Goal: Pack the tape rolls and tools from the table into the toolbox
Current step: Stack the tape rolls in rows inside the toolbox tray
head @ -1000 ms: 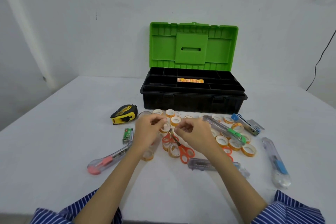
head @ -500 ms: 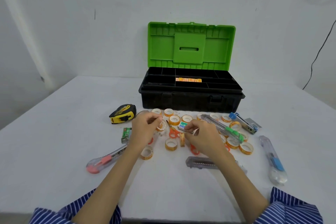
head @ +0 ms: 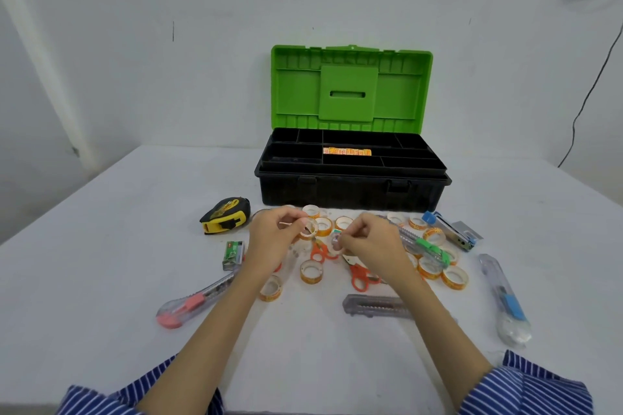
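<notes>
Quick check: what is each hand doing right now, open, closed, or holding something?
Left hand: fingers pinch a tape roll, lifted above the table.
Right hand: fingers curled, pinching a small tape roll at the fingertips.

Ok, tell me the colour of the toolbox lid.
Bright green; the toolbox lid stands open above the black base, plain in the head view.

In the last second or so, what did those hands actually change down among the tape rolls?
Both hands shifted slightly away from the person. The left hand now pinches a tape roll; the right hand pinches another small roll. The orange scissors, earlier mostly under the right hand, now lie exposed. The toolbox, the tape measure and the cutters around the pile stayed put.
</notes>
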